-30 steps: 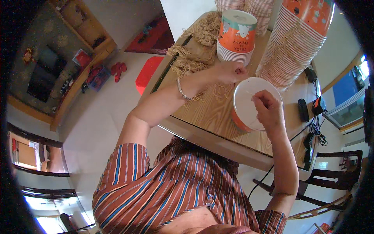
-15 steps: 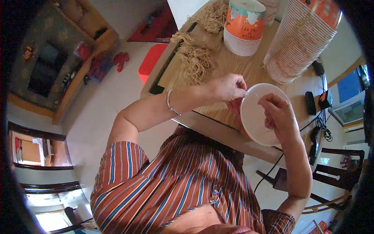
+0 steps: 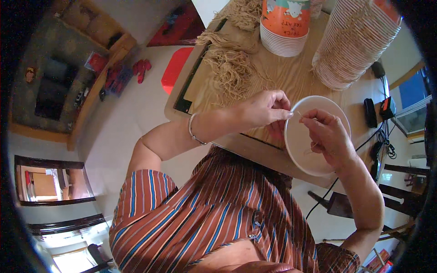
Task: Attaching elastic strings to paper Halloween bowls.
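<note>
A white-lined paper bucket (image 3: 298, 141) is tipped so that its open mouth faces me at the table's front edge. My left hand (image 3: 268, 111) is closed in a pinch on its left rim, thumb and forefinger together. Over the mouth, my right hand (image 3: 328, 136) is closed with thumb and forefinger pinched on a thin pale string (image 3: 298, 113). A short piece of the string shows between the two hands, and a faint loop hangs below my right fingers. The bucket's outside is mostly hidden.
Tangled tan string (image 3: 230, 70) lies on the wooden table (image 3: 273, 79). Orange printed buckets (image 3: 286, 27) stand nested behind it. A tall leaning stack of buckets (image 3: 350, 50) is at the back right. Black adapters (image 3: 370, 113) and cables lie along the right edge. A red stool (image 3: 175, 68) stands left.
The bucket and my right hand sit slightly farther right in the view. A bit of string now shows between my fingertips. Both hands keep their pinched shape.
</note>
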### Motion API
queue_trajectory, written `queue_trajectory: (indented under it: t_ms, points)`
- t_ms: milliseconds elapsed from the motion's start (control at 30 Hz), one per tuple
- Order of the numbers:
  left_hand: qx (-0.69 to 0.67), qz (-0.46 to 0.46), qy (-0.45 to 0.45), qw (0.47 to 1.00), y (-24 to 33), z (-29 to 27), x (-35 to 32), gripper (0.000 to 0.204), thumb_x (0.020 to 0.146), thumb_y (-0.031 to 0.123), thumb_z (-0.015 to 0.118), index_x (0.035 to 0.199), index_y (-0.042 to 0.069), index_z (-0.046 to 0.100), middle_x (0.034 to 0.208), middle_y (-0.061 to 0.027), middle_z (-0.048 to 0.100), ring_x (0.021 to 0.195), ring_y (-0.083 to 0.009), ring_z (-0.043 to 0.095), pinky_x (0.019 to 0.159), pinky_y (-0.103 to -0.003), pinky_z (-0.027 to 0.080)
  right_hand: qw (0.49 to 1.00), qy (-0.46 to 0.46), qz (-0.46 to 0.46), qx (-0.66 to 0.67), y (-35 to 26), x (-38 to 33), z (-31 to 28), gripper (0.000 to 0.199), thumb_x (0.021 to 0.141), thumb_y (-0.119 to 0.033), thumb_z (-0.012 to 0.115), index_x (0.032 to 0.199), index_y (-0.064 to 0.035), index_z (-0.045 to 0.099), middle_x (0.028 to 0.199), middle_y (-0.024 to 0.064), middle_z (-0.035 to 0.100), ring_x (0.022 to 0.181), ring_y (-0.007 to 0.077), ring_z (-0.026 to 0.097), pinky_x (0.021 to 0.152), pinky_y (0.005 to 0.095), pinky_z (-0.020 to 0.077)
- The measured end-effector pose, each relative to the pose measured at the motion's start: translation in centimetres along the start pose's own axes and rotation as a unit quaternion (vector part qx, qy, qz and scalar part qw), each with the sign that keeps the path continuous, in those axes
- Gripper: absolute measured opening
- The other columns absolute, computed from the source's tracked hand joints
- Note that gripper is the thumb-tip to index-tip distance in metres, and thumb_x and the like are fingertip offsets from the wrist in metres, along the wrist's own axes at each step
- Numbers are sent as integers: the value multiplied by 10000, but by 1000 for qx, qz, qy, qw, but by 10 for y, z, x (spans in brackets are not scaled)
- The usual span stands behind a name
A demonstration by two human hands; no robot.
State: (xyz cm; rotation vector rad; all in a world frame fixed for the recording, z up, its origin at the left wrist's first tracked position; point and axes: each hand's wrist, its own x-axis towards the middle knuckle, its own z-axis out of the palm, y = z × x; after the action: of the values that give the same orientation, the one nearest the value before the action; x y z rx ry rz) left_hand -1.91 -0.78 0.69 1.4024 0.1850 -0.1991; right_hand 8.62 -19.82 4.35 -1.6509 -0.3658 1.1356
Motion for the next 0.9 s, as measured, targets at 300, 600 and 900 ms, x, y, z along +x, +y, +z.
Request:
queue_trajectory:
  t_ms: [300, 600, 900]
  points:
    - [-19, -12, -24, 999, -1, -4, -3, 213, 923, 163, 574, 1022, -1, 480, 808, -94, 628, 685, -179, 656, 610, -311, 564, 999, 5, 31, -3, 0, 3, 1, 144, 880, -203, 633, 935, -71, 614, 606, -45, 451, 476, 59, 412, 388, 212, 320]
    - [-11, -24, -17, 1000, 4, -5, -7, 216, 922, 172, 576, 1020, 6, 478, 801, -93, 630, 663, -181, 649, 591, -301, 551, 999, 2, 27, -36, -3, 4, 4, 141, 876, -212, 633, 915, -77, 618, 660, -29, 497, 485, 66, 425, 400, 214, 352]
    - [3, -20, -14, 1000, 2, -6, -5, 235, 916, 186, 589, 1029, 14, 476, 804, -88, 629, 656, -168, 647, 584, -286, 545, 999, -2, 35, -28, -2, 7, 3, 127, 869, -220, 645, 893, -97, 624, 620, -48, 467, 482, 56, 413, 398, 211, 345]
